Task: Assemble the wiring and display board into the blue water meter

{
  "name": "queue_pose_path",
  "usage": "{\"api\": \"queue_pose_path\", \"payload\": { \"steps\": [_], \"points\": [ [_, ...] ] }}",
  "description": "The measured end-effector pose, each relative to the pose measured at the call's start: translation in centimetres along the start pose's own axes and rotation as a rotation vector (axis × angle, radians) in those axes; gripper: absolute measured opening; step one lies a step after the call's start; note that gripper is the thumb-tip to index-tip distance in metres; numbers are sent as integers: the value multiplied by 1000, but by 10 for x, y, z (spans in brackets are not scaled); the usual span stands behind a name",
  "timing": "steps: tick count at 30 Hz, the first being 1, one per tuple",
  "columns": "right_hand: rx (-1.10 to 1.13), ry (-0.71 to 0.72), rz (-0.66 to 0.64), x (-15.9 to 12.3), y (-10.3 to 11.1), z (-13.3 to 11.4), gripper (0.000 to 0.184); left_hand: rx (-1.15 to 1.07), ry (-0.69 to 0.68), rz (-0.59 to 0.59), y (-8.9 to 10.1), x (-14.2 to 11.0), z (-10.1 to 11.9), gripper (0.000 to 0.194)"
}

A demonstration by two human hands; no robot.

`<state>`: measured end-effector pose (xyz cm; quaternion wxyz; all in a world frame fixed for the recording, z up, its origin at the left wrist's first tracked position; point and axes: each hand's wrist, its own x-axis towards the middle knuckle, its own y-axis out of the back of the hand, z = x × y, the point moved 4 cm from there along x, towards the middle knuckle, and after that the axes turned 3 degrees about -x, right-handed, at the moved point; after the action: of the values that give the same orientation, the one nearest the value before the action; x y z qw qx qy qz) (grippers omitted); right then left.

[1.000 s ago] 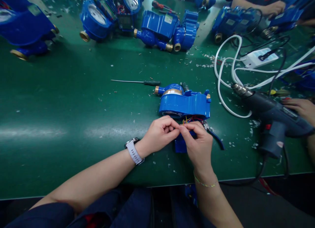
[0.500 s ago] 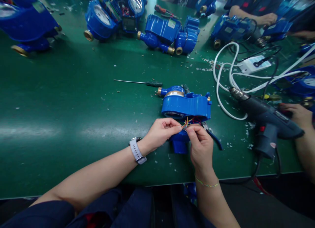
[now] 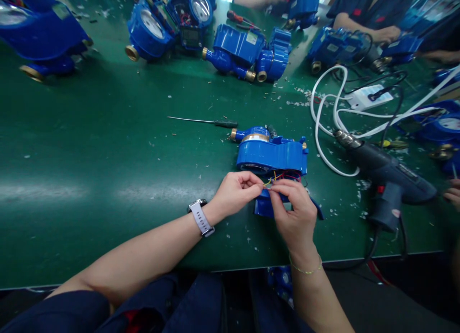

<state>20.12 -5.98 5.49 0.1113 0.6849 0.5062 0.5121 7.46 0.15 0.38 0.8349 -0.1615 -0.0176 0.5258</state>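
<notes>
A blue water meter housing point(image 3: 270, 153) lies on the green table point(image 3: 93, 151) in front of me, with thin coloured wires point(image 3: 278, 177) coming out of its near side. My left hand point(image 3: 235, 191), a watch on its wrist, pinches those wires. My right hand point(image 3: 294, 213) is closed too, pinching the same wires from the other side, over a small blue part point(image 3: 263, 207) lying just under the housing. Both hands meet at the wires.
A thin screwdriver point(image 3: 203, 121) lies just beyond the meter. A dark heat gun point(image 3: 386, 172) with white cables point(image 3: 325, 117) lies to the right, another person's hand point(image 3: 453, 195) near it. Several blue meters point(image 3: 247, 50) and other people's arms line the far side. Small debris is scattered about.
My hands stay pinched on the wires with small shifts. The other person's hand on the right has let go of the heat gun and drawn back to the frame edge.
</notes>
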Motion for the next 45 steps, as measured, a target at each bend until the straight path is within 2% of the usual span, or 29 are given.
{"api": "queue_pose_path", "payload": {
  "steps": [4,6,10,14,21,28,32,45],
  "points": [
    [72,-99,23,-7,-3,5,7,-14,8,6,0,-2,-1,8],
    [129,-161,25,-10,-4,8,6,52,-83,24,0,-5,1,9],
    [212,-214,29,-12,-6,11,4,344,-331,-4,-2,-13,10,8],
    [265,-243,4,-12,-8,12,4,496,-429,-7,-3,-12,13,6],
    [273,-292,0,-10,-11,12,5,566,-454,-44,-4,-10,13,9],
    [270,-293,15,-7,-12,13,6,472,-389,-105,-4,-8,14,10],
    [259,-290,14,-7,-12,13,7,455,-399,-119,-4,-8,13,13],
    [240,-313,16,-7,-10,12,11,515,-456,-14,-4,-10,16,4]
  ]
}}
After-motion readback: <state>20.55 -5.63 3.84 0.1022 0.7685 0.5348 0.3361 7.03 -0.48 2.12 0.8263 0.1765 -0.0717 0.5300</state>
